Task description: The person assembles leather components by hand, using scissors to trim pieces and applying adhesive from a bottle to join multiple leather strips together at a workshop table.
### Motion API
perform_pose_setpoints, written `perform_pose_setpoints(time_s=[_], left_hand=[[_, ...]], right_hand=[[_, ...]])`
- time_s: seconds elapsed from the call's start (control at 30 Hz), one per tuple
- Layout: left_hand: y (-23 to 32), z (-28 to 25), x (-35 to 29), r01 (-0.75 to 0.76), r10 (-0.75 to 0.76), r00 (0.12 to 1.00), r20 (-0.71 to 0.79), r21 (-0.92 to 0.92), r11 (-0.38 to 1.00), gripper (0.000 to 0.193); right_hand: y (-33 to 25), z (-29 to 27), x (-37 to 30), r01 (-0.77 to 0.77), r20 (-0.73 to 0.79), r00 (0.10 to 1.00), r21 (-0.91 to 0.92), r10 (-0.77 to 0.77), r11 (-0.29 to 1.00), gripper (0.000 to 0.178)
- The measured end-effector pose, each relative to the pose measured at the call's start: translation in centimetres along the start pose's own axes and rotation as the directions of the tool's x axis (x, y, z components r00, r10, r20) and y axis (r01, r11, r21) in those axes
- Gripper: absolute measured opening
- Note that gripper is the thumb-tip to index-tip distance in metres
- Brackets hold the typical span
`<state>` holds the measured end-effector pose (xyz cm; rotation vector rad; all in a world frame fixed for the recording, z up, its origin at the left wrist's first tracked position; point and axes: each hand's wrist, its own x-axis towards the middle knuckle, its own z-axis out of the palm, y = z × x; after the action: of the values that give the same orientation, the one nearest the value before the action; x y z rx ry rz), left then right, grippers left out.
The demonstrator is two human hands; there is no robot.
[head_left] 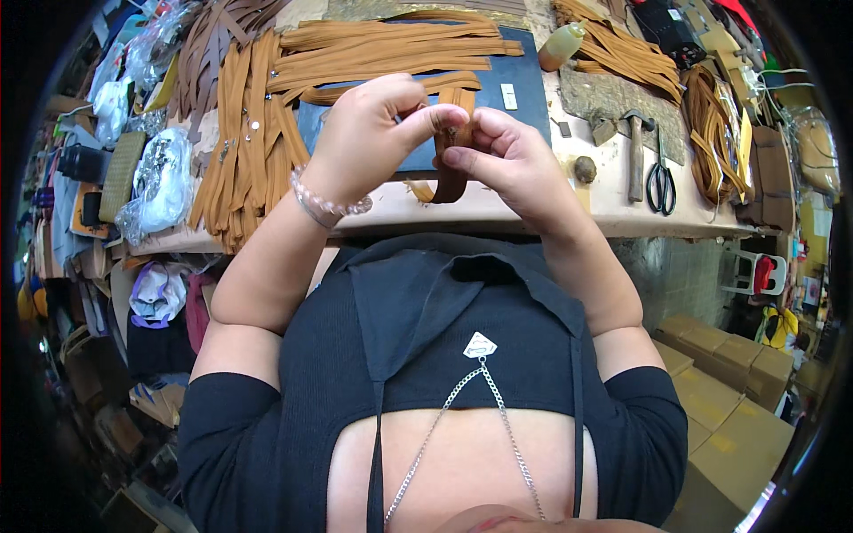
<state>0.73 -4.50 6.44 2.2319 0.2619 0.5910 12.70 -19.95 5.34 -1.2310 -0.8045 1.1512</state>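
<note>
Brown strip [450,184] droops in a loop over the near edge of the dark board [526,75]; above that edge, the left hand [380,126] pinches it and, just lower, the right hand [514,162] grasps it, thumb across its face.

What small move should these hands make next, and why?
Perhaps draw the brown strip further over the dark board: the left hand and right hand both pinch it, yet its lower part curls past the board's near edge.
</note>
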Motion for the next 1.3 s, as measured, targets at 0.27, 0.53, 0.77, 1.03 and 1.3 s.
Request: perform_pose_setpoints(time_s=[0.27,0.53,0.77,1.03,1.3], left_hand=[[-1.1,1.0,0.0,0.21,-0.18,0.978,0.11,-0.465,0.86,0.024],[-1.4,1.5,-0.6,0.21,-0.157,0.977,0.141,-0.564,0.799,0.016],[-0.1,1.2,-1.0,0.255,-0.177,0.967,0.185,-0.767,0.589,0.031],[-3.7,-1.7,2.0,-0.151,-0.319,0.89,-0.325,-0.871,0.467,0.023],[-0.2,-1.5,1.2,0.089,-0.159,0.987,-0.034,-0.704,0.705,0.064]], right_hand=[[-0.6,0.0,-0.6,-0.065,0.003,0.998,-0.054,0.065,0.996,0.019],[-0.6,0.0,-1.1,-0.077,0.004,0.997,-0.002,0.077,0.997,0.018],[-0.3,-0.2,-1.1,-0.132,-0.017,0.991,0.008,0.132,0.991,0.021],[1.9,1.0,-2.0,-0.183,-0.035,0.983,-0.211,0.18,0.96,0.024],[4.1,-1.2,-2.5,0.038,0.014,0.999,-0.467,-0.036,0.883,0.037]])
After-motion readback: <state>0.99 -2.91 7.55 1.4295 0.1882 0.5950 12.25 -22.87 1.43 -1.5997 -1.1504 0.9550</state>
